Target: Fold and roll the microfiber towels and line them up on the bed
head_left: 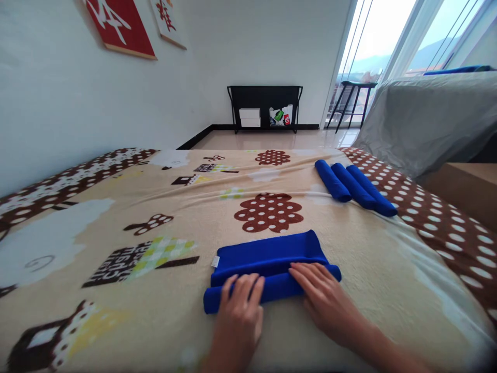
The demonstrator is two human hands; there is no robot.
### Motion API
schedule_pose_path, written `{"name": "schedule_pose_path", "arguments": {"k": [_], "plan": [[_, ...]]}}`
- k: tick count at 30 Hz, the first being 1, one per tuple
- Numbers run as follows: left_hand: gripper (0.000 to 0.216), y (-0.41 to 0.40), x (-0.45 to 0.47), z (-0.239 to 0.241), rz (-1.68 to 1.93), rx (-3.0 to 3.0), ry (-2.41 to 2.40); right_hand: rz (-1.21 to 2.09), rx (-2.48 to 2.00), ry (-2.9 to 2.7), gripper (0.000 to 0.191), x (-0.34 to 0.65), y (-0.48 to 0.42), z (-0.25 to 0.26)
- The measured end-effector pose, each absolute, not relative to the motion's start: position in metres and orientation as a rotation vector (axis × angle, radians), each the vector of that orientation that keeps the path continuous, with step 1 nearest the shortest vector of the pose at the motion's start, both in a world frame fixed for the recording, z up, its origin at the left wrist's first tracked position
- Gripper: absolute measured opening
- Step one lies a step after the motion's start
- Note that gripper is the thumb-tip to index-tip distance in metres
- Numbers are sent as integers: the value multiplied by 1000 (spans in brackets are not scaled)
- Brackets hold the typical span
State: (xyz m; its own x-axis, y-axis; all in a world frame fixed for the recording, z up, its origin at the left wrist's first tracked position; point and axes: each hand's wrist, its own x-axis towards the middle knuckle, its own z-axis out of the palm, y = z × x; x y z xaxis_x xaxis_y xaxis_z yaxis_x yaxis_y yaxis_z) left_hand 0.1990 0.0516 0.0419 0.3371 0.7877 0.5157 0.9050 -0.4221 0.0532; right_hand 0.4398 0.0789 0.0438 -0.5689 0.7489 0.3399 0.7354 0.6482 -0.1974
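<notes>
A blue towel (267, 254) lies on the patterned blanket (155, 207) in front of me, its near part rolled into a tube, the far part still flat. My left hand (238, 305) rests palm down on the left part of the roll, fingers together over it. My right hand (326, 298) presses on the right part of the roll, fingers spread flat. A small white label shows at the towel's left edge.
Three rolled blue towels (353, 186) lie side by side at the far right of the bed. A grey-covered piece of furniture (423, 119) stands to the right. A black shelf (266, 106) with boxes stands against the far wall, a stool (351, 101) near the window.
</notes>
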Motion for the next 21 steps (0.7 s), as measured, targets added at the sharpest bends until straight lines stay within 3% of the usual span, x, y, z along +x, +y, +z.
{"name": "schedule_pose_path", "arguments": {"k": [3, 7, 16, 21], "plan": [[47, 59, 208, 33, -663, -2514, -1427, 215, -1115, -2535, 44, 433, 88, 40], [46, 60, 154, 19, -574, -2475, -1473, 252, -1216, -2537, 49, 469, 96, 30], [26, 62, 72, 29, -993, -2282, -1879, 380, -1568, -2061, 37, 519, 135, 18], [33, 124, 85, 42, -1108, -2325, -2223, 451, -1707, -2045, 38, 499, 187, 22]]}}
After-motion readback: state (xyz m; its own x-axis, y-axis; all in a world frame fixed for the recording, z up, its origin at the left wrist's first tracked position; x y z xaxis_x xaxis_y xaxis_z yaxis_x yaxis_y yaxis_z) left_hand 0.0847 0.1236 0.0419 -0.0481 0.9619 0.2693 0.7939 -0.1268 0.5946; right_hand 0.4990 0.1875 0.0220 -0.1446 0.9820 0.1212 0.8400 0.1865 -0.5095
